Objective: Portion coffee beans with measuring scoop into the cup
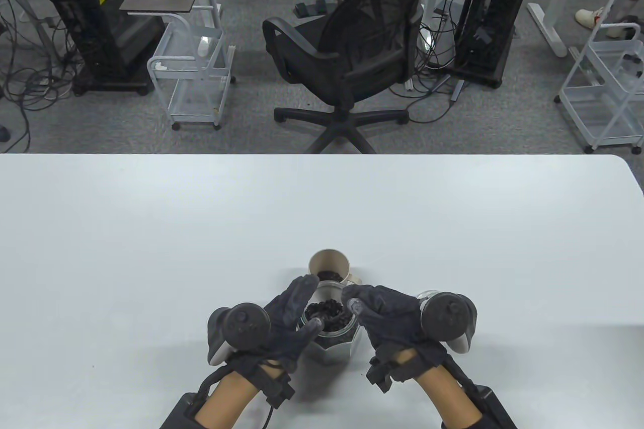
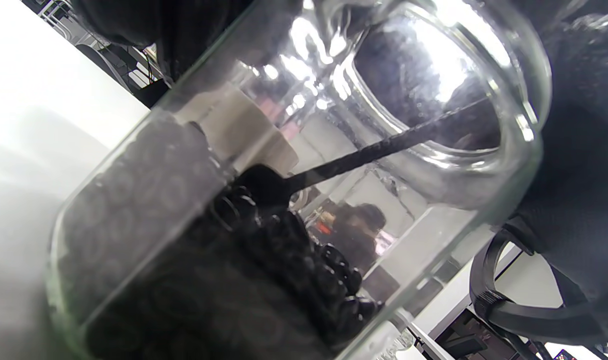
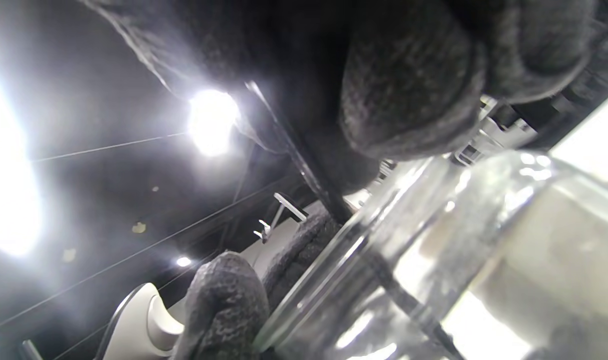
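Clear glass on my table view: a round glass jar of dark coffee beans sits near the front edge of the white table, between my two gloved hands. My left hand wraps its fingers around the jar's left side, thumb across the near rim. My right hand hangs over the jar's right rim with fingers curled, pinching the thin black measuring scoop, whose bowl is down on the beans. The beige plastic cup with a side handle stands upright just behind the jar, touching or nearly so; I can't tell which. Some beans already lie in the cup's bottom. Black mesh office chair on the floor past the table.

Left wrist view: jar wall fills the frame, beans piled in the lower part. Scoop bowl rests on the bean pile, ribbed handle running up through the jar mouth. Cup shows through the glass behind.

Right wrist view: my right-hand fingers pressed together on the scoop's handle, which runs down into the jar mouth. Left-hand fingertips lie on the jar's far side.
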